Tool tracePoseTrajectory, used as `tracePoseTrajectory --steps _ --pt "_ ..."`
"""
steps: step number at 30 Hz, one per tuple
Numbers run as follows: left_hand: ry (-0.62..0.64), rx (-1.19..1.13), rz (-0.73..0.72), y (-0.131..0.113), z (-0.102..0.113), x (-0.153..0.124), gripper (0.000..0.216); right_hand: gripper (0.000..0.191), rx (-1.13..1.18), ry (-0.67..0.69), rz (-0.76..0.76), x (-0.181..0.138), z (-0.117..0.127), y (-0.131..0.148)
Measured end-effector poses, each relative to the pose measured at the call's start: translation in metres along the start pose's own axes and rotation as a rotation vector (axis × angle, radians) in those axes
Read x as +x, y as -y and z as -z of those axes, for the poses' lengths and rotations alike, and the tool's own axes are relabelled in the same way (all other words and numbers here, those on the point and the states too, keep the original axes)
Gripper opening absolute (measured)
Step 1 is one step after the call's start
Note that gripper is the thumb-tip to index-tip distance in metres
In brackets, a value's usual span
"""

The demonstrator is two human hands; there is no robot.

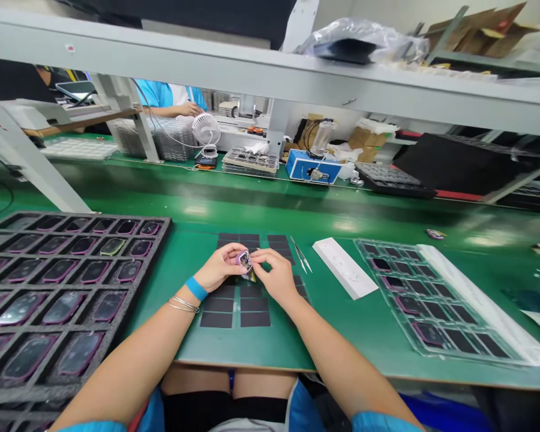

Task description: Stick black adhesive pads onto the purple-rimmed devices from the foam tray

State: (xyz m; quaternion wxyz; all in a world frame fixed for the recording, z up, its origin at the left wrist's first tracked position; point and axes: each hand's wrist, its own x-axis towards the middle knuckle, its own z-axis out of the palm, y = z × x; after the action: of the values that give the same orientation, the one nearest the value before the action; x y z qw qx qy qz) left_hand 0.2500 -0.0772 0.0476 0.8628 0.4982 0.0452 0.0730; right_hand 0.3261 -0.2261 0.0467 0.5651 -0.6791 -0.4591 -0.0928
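Observation:
Over the middle of the green bench, my left hand (219,267) is closed around a small purple-framed watch case (243,260), its open inside showing electronic parts. Against the right edge of that case, my right hand (276,277) is pinched; whatever lies between its fingertips is too small to make out. Beneath both hands lie rows of dark rectangular sheets (216,320), partly hidden by them. A pair of metal tweezers (301,255) rests to the right of my right hand, beside a white block (345,267) with tiny dark bits on top.
At left, a dark foam tray (157,252) holds several purple-framed watch cases and one green-framed. A clear plastic tray (414,345) with dark pieces lies at right. Behind stand a white fan (206,129) and a blue box (312,167). A shelf beam (234,69) crosses overhead; a co-worker (171,99) sits beyond.

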Motion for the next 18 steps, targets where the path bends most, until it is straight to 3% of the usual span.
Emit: tracePoseTrajectory --steps 3,5,9,13,15,18 --pt "-0.026 -0.006 0.009 0.001 0.0 0.001 0.048 0.013 -0.085 0.024 0.093 -0.003 -0.003 -0.001" --pt "-0.024 -0.008 0.032 0.002 0.001 0.001 0.048 0.013 -0.08 0.049 0.075 -0.003 -0.003 -0.002" --pt "0.016 -0.027 0.041 -0.001 0.004 0.001 0.048 0.005 0.202 0.046 -0.238 0.0 -0.002 -0.005" --pt "0.017 -0.077 0.005 -0.008 0.006 -0.001 0.047 0.046 0.567 0.252 -0.569 0.002 -0.003 -0.006" --pt "0.003 -0.083 0.0 -0.011 0.008 -0.001 0.046 0.041 0.6 0.34 -0.688 0.003 -0.001 -0.005" --pt "-0.022 -0.084 0.015 -0.013 0.011 -0.001 0.045 0.034 0.639 0.333 -0.779 0.006 0.009 0.0"
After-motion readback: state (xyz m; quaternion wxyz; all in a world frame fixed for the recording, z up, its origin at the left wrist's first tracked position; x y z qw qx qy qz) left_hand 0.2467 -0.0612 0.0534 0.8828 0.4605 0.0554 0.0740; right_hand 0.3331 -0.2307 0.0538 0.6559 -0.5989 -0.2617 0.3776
